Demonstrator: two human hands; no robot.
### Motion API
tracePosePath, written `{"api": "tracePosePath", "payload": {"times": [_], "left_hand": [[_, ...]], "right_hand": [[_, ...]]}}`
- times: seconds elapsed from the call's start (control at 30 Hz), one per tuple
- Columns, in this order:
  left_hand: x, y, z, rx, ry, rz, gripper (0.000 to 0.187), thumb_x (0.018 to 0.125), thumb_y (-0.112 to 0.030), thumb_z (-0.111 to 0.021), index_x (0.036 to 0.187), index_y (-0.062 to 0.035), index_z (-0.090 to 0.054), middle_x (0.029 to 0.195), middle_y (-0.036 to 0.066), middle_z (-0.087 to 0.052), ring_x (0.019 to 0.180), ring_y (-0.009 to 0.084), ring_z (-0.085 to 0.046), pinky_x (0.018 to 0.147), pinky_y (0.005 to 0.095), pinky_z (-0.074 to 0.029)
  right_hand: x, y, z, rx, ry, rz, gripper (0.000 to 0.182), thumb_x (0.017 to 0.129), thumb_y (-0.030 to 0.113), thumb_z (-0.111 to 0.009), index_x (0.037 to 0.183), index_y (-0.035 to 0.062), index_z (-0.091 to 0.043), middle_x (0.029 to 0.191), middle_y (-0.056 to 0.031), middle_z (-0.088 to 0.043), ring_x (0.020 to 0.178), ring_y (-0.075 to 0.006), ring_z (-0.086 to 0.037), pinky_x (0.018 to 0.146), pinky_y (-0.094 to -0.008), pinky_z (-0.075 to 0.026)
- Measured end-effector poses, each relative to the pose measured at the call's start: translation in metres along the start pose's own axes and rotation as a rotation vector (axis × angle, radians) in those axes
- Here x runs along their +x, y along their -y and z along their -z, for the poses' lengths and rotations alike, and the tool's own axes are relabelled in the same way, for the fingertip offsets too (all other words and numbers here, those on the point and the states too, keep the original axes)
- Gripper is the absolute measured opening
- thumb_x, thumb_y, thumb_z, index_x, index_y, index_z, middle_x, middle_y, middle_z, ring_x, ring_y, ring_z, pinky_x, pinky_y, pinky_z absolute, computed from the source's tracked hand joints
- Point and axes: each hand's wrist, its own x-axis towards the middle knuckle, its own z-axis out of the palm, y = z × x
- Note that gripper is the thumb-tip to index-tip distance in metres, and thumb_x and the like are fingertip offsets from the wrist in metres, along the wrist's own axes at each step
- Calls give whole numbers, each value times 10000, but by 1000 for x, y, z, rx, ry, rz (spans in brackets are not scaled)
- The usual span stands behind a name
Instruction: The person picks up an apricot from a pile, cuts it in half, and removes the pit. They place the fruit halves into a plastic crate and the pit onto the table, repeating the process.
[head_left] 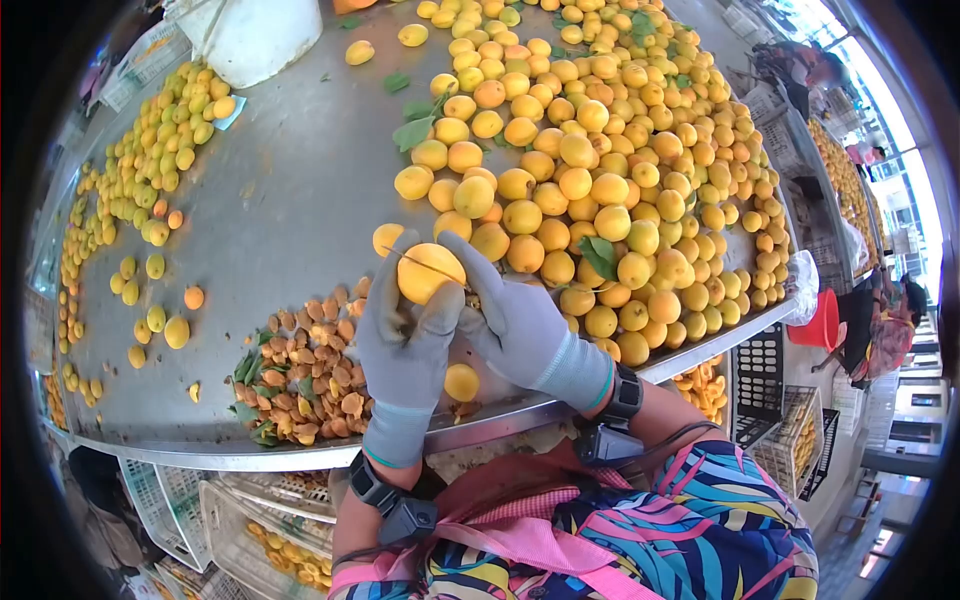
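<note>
My left hand, in a grey glove, is closed around a yellow apricot above the near part of the metal table. A thin dark blade-like tool lies across the top of the fruit. My gloved right hand is closed at the fruit's right side, on the end of this tool; its handle is hidden by the fingers. Just beyond my left fingertips is another apricot. Below my hands a single apricot rests near the table edge. A heap of brown apricot stones sits left of my left hand.
A large pile of apricots covers the table's right side; greener ones lie at far left. A white bucket stands at the back. Crates are below the metal edge. People and a red bucket are at right.
</note>
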Motion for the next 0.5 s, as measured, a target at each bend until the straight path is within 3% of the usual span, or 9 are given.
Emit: {"api": "tracePosePath", "payload": {"times": [0.1,0.17,0.3,0.37,0.5], "left_hand": [[-2,2,-2,-39,-53,-69,503,871,-250,-653,1265,17,-492,1114,60,-598,977,105,-559,810,239,-466],[-3,4,5,-386,26,236,499,861,-224,-665,1260,20,-492,1102,59,-603,962,109,-566,819,245,-467],[-2,4,4,-439,-18,368,480,851,-186,-673,1243,28,-498,1079,56,-612,947,114,-574,816,246,-470],[-4,-4,0,-152,-1,101,485,835,-161,-685,1234,38,-495,1071,58,-615,957,112,-572,811,244,-473],[0,-4,3,125,1,-59,505,819,-142,-692,1237,49,-482,1092,77,-595,973,124,-570,821,256,-482]], "right_hand": [[1,1,1,13,26,4,728,857,231,-566,1438,40,-173,692,-165,-617,605,-344,-609,534,-424,-480],[0,0,1,21,19,9,732,855,226,-568,1440,43,-167,687,-163,-615,601,-342,-608,533,-423,-479],[0,-2,4,9,33,41,738,850,214,-570,1443,53,-163,680,-165,-609,602,-344,-606,530,-422,-475],[0,-3,3,18,52,45,741,848,210,-571,1444,55,-160,679,-164,-608,603,-343,-606,529,-422,-474],[2,-6,0,113,61,43,748,846,203,-573,1445,60,-149,674,-161,-604,601,-342,-604,524,-423,-468]]}}
